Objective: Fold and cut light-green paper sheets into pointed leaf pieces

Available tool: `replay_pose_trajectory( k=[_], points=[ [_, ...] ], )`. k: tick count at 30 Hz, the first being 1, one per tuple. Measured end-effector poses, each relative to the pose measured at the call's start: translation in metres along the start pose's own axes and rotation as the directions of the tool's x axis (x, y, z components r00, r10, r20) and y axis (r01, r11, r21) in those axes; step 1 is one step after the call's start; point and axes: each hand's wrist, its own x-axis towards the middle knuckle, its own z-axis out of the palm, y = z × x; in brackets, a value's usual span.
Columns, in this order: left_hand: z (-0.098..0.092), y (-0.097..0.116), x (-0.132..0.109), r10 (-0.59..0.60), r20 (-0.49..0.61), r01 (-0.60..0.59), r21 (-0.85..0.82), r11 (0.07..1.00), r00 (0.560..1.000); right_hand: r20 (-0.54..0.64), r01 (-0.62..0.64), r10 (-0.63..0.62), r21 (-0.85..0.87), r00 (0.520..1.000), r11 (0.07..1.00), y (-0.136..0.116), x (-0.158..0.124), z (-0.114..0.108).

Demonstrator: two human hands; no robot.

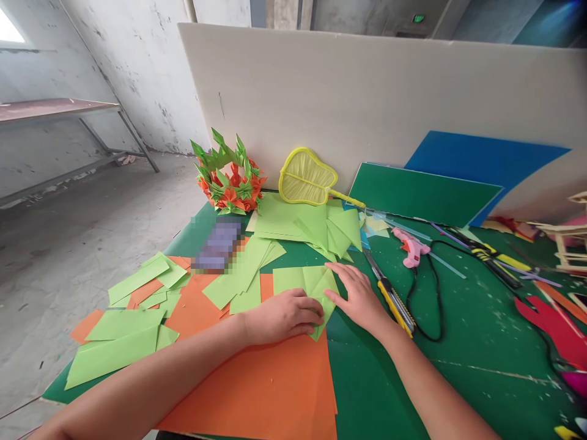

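Observation:
A creased light green sheet [291, 278] lies partly folded on the large orange paper [266, 391]. My left hand [287, 315] rests on its lower part, fingers curled and pressed together over the paper; what is under them is hidden. At the sheet's right edge is my right hand [358, 293], with thumb and fingers apart, touching the paper and holding nothing. Behind the sheet lie more green papers [279, 217], some folded. Several green strips [121, 324] are spread to the left.
An orange and green folded-paper piece [232, 183] stands at the back left, beside a yellow fan [307, 177]. A yellow cutter [394, 302] and a pink glue gun [411, 247] with its black cord lie right of my right hand. A pale board [367, 91] stands behind.

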Motion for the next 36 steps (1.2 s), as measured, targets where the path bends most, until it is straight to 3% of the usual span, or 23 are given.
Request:
replay_pose_trajectory(
  k=[9,16,23,28,31,36],
  points=[
    [0.0021,0.0009,-0.0031,-0.055,-0.037,0.053,-0.045,0.998,0.998,-0.009,-0.015,0.015,0.082,1.0,0.997,0.0001,0.0003,-0.0023],
    [-0.001,0.003,-0.0033,-0.094,-0.037,0.093,-0.031,0.995,0.995,-0.021,-0.04,0.049,0.316,0.999,0.948,-0.0046,0.0009,-0.006],
    [0.0018,0.0009,-0.0036,-0.073,-0.012,0.072,-0.074,0.995,0.997,-0.026,-0.079,0.117,0.591,0.993,0.802,-0.0036,0.0018,-0.0019],
    [0.0002,0.0023,-0.0032,-0.088,-0.023,0.085,-0.096,0.992,0.996,0.017,-0.174,0.272,0.807,0.962,0.565,-0.0088,0.0033,-0.0053],
    [-0.0011,0.0034,-0.0036,-0.11,-0.023,0.108,-0.062,0.992,0.994,0.075,-0.249,0.365,0.853,0.928,0.459,-0.0089,0.0032,-0.0067],
    [0.0019,0.0011,-0.0042,-0.076,0.0,0.076,-0.076,0.994,0.997,0.077,-0.285,0.414,0.836,0.907,0.469,-0.0034,0.0036,-0.0007]
  ],
)
